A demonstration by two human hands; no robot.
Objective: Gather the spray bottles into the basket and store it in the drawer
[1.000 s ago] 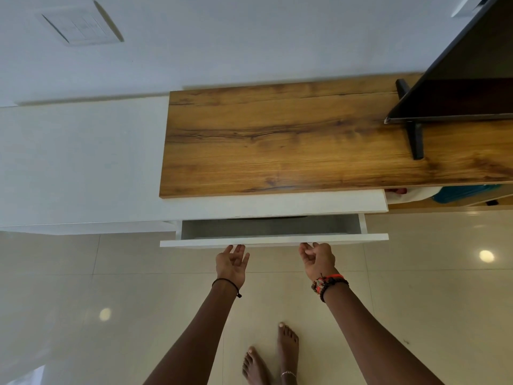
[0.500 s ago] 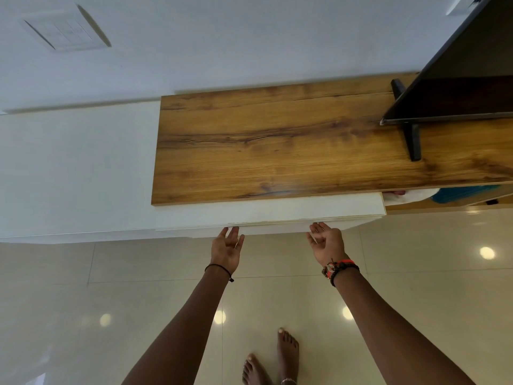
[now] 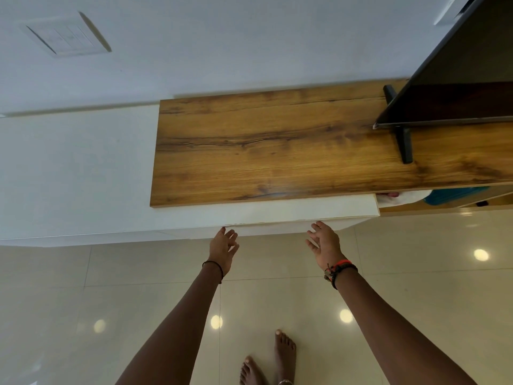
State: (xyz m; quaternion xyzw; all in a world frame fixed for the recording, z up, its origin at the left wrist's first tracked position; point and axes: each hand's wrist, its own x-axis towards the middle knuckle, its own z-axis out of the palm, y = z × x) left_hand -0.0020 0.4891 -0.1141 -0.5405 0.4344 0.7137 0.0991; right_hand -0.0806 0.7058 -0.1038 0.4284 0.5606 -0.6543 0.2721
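Note:
The white drawer (image 3: 272, 218) under the wooden cabinet top (image 3: 277, 151) is pushed in, its front flush with the cabinet. My left hand (image 3: 223, 250) is open with fingers spread, its fingertips at the lower edge of the drawer front. A little to the right, my right hand (image 3: 324, 244) is also open, palm turned inward, fingertips touching that same edge. Neither hand holds anything. No basket or spray bottles are visible.
A dark television (image 3: 455, 79) on a black stand foot (image 3: 404, 143) occupies the right of the wooden top. An open shelf (image 3: 444, 197) at the right holds white and blue items. A switch plate (image 3: 65, 36) is on the wall. My bare feet (image 3: 269, 359) stand on glossy tiles.
The drawer, partly open a second ago, has been pushed fully in. Both hands followed its front towards the cabinet and now rest open at its lower edge.

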